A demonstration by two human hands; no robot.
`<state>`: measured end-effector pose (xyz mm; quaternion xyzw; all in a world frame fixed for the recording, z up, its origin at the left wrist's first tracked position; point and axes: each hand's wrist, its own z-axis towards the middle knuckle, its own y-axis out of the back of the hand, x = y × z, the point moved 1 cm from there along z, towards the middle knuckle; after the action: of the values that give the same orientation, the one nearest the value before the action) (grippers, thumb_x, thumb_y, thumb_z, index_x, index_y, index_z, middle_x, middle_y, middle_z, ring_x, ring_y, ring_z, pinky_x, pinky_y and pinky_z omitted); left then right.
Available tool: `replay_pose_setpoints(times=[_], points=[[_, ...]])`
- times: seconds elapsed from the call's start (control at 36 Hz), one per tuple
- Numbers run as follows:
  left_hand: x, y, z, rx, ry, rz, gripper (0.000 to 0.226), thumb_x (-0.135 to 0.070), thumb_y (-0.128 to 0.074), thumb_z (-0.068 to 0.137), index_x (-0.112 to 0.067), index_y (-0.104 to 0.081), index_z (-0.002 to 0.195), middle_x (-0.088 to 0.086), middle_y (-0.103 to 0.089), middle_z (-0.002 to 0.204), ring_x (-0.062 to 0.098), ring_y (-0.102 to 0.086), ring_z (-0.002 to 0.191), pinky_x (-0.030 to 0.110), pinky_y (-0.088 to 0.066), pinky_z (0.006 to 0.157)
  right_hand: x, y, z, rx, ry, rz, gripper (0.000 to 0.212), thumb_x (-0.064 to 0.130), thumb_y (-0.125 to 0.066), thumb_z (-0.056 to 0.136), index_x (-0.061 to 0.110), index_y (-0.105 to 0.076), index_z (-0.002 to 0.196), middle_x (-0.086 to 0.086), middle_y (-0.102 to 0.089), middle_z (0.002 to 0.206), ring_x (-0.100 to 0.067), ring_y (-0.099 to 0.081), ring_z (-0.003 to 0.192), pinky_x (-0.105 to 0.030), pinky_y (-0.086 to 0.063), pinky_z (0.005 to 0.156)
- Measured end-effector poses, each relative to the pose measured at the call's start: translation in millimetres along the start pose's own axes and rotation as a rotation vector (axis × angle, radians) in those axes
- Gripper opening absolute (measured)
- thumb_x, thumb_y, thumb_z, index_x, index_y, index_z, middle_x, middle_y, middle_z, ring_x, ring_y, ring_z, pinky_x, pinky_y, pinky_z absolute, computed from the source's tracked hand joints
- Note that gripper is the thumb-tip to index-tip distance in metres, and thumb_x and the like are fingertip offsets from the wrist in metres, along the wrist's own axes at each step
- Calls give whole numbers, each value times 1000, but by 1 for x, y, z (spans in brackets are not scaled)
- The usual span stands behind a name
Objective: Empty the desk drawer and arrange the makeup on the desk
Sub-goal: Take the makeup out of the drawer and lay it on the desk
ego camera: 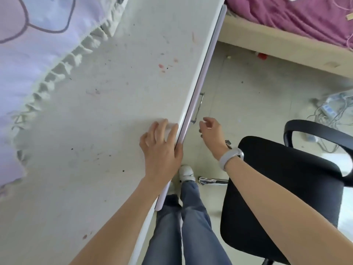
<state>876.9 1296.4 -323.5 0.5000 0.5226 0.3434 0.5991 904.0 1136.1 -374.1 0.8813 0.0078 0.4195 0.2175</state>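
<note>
Upper left: frilled cloth [38, 54] on the desk [107, 115]. Centre: left hand [162, 148] flat, fingers spread, at the desk edge. The drawer [198, 87] is closed; contents hidden. Right hand [211, 133], fingers loosely curled, empty, just beside the handle [198, 108]. Right: chair [282, 197], bare floor between.

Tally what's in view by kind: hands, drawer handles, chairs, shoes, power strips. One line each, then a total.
Hands: 2, left hand and right hand
Drawer handle: 1
Chair: 1
Shoe: 1
Power strip: 1
Total: 6
</note>
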Motion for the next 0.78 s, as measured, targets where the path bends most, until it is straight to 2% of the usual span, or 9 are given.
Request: replay_pose_setpoints(times=[0.06,0.08,0.22,0.36,0.5,0.61,0.69,0.78], points=[[-2,-6,5,-41,-13,13,40,-23,-56,82,-19,-59,122,11,-49,135,36,-42,126,49,-27,97,5,-8,20,16,-70,76,43,24,-47,96,8,-41,135,-6,-56,113,-17,-57,87,-36,-53,85],[-3,-9,6,-55,-12,12,41,-24,-55,82,-20,-58,123,11,-48,136,36,-41,127,49,-26,98,7,-11,29,32,-93,101,44,24,-47,96,7,-40,136,-6,-57,112,-16,-58,85,-36,-53,86],[-4,-18,8,-115,8,45,42,-27,-51,81,-22,-56,123,10,-48,136,34,-38,126,50,-26,100,14,-21,56,91,-184,296,37,7,-44,96,5,-39,133,-2,-59,79,-10,-59,61,-23,-55,65],[-13,-16,17,-100,-18,63,43,-23,-54,79,-20,-60,122,12,-49,135,34,-40,126,50,-26,101,12,-15,56,148,-158,269,34,3,-46,95,3,-43,129,-12,-58,85,-25,-59,75,-36,-55,79],[-32,-14,32,-79,-9,60,40,-20,-53,78,-15,-62,117,15,-49,134,34,-40,126,52,-26,101,10,-1,56,188,-171,308,31,1,-47,93,5,-44,124,-7,-57,75,-21,-58,67,-31,-56,71],[-53,-19,37,-62,-42,61,37,-21,-59,74,-14,-63,110,12,-55,125,29,-41,119,47,-31,91,-1,19,53,191,-185,333,31,2,-48,93,7,-44,123,-8,-59,78,-16,-58,64,-27,-56,68],[-67,-24,34,-49,-76,76,39,-22,-69,70,-15,-64,108,7,-61,111,27,-48,106,41,-39,80,-9,37,52,206,-217,355,36,1,-49,93,5,-44,128,-8,-61,80,-18,-59,67,-35,-56,79],[-75,-27,33,-32,-62,-9,43,-15,-74,68,-7,-64,109,8,-66,95,26,-61,86,35,-50,68,-7,49,53,291,-262,382,42,0,-47,94,5,-40,135,-8,-63,82,-20,-62,73,-41,-53,89]])
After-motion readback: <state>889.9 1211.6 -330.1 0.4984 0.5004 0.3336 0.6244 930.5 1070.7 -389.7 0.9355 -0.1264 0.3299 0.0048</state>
